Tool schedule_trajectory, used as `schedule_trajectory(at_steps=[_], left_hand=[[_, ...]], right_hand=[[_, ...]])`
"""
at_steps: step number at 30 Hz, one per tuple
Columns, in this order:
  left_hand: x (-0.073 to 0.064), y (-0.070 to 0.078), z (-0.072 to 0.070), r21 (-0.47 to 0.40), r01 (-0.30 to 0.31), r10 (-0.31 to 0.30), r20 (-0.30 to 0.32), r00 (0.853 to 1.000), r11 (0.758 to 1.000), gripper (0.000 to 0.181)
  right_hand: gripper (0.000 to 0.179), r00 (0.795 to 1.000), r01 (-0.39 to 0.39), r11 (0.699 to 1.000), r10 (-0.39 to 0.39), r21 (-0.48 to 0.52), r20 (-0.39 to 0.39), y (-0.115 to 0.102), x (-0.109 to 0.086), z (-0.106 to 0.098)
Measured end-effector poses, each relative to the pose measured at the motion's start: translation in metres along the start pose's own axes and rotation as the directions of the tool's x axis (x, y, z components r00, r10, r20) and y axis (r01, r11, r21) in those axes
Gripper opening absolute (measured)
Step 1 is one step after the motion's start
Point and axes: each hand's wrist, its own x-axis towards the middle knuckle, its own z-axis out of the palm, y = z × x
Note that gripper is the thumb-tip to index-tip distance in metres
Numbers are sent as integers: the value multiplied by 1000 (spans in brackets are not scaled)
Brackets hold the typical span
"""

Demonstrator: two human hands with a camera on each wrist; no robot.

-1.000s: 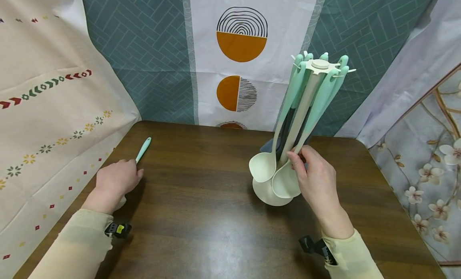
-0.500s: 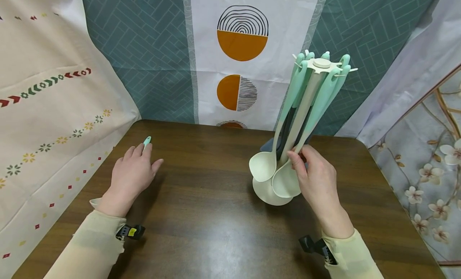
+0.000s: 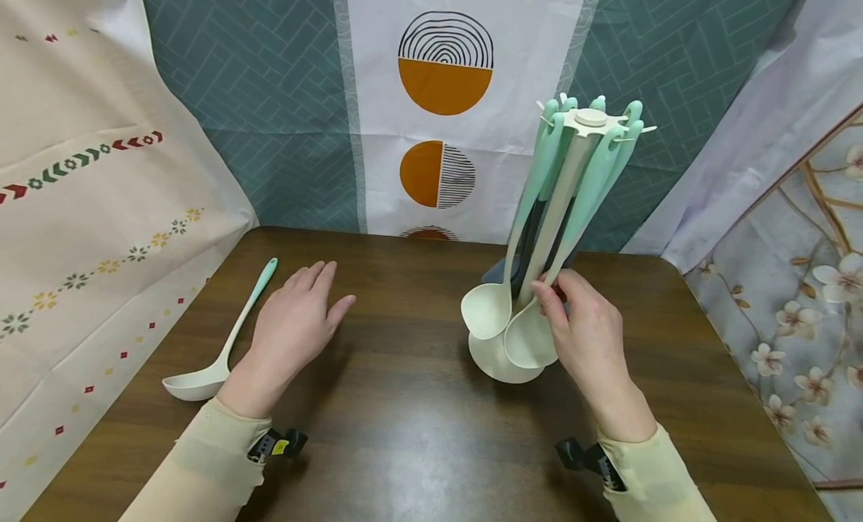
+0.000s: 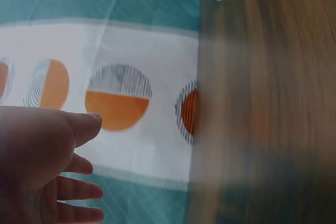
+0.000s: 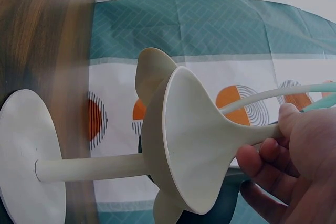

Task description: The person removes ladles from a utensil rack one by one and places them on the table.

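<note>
On the left of the table lies a ladle (image 3: 202,382) with a cream bowl and mint handle. My left hand (image 3: 297,320), fingers straight and thumb apart, is just right of it, holding nothing. In the left wrist view that hand (image 4: 42,156) shows only its thumb and several fingertips. My right hand (image 3: 593,335) pinches the lower handle of a cream ladle (image 3: 531,338) hanging on the utensil stand (image 3: 559,200). The right wrist view has this ladle's bowl (image 5: 191,145) close up, with thumb and fingers on its neck. Beside it hangs another ladle (image 3: 487,310).
Several mint-handled utensils hang around the stand, some dark ones partly hidden behind. Its round base (image 3: 502,363) stands on the brown wooden table (image 3: 404,402). A patterned cloth (image 3: 290,117) hangs along the back edge, with a cream cloth (image 3: 81,282) at the left.
My left hand has let go of the ladle on the left, straightened its fingers and moved right, uncovering the ladle. The right hand keeps its hold on the hanging ladle.
</note>
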Motion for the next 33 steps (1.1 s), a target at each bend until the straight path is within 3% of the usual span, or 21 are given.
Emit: schedule_trajectory(at_steps=[15,26,33], left_hand=[[5,52,-3,-136,-91,88,-33,996,986,71],[8,91,1,-292,-177,144,-129,981,940,62],[15,111,1,-377,-253,171,-237,956,891,53]], right_hand=[[17,1000,0,1000,0,4,2,1,0,1],[17,1000,-6,1000,6,5,7,0,0,0],[18,1000,2,1000,-2,5,0,1,0,0]])
